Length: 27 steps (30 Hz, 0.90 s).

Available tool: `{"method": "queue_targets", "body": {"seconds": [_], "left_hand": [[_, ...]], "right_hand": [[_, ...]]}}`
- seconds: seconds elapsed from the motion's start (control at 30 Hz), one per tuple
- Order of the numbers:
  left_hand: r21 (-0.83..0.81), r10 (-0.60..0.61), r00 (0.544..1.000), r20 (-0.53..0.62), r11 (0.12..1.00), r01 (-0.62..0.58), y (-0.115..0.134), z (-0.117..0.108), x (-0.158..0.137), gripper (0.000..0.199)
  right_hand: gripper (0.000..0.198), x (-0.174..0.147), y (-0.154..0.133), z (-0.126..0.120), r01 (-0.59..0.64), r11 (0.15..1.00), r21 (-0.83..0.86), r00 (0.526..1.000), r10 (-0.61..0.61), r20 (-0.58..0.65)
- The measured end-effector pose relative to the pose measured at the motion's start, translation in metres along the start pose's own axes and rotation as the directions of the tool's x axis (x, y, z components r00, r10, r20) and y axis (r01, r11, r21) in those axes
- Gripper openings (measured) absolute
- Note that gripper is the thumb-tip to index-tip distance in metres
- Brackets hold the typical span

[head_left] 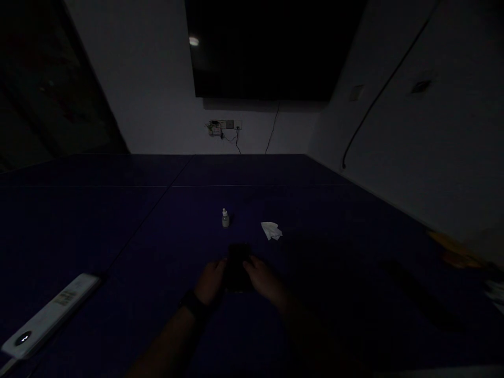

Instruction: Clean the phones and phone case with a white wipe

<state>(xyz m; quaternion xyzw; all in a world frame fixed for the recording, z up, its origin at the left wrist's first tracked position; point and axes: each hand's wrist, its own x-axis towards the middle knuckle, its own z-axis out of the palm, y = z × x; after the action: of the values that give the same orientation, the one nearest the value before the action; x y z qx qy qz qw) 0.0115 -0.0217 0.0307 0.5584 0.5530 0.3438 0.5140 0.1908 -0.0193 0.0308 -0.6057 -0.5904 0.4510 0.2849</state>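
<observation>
Filling the near and middle scene, a dark blue table (137,294) reaches a pale far wall (157,79), where a black screen (275,47) hangs in the dim room. A long white device (51,317) lies near left. At near centre, the left hand (211,281) and right hand (263,279) grip a flat dark object (238,268) by its opposite sides; it looks stiff, light, perhaps slick and breakable, so the side edges seem the best hold. Beyond sit a soft white tissue (271,230) and, left of it, a small bottle (225,220).
</observation>
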Motion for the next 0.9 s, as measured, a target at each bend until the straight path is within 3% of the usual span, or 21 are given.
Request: {"method": "queue_targets", "body": {"seconds": [0.3,0.43,0.57,0.7,0.8,0.9], "left_hand": [[0.371,0.103,0.993,-0.055,0.926,-0.076,-0.004,-0.010,-0.011,0.057],[0.583,0.188,0.982,-0.020,0.800,-0.141,-0.001,-0.002,-0.014,0.059],[0.649,0.224,0.974,0.028,0.737,-0.188,0.003,0.010,-0.019,0.064],[0.747,0.302,0.950,0.082,0.613,-0.259,0.004,0.015,-0.026,0.061],[0.807,0.320,0.939,0.127,0.517,-0.286,-0.001,0.008,-0.026,0.059],[0.847,0.382,0.911,0.155,0.423,-0.321,-0.007,-0.014,-0.016,0.051]], "right_hand": [[0.033,-0.007,-0.012,0.001,-0.016,0.973,-0.230,1.000,0.019,0.012],[0.036,-0.011,-0.015,0.002,-0.017,0.949,-0.316,1.000,0.013,-0.015],[0.039,-0.013,-0.016,0.004,-0.011,0.915,-0.404,0.999,-0.005,-0.040],[0.035,-0.011,-0.014,0.004,0.032,0.881,-0.471,0.998,-0.057,-0.037],[0.033,-0.006,-0.008,-0.002,0.078,0.850,-0.520,0.992,-0.118,-0.045],[0.034,0.002,0.002,-0.019,0.093,0.808,-0.582,0.978,-0.184,-0.098]]}}
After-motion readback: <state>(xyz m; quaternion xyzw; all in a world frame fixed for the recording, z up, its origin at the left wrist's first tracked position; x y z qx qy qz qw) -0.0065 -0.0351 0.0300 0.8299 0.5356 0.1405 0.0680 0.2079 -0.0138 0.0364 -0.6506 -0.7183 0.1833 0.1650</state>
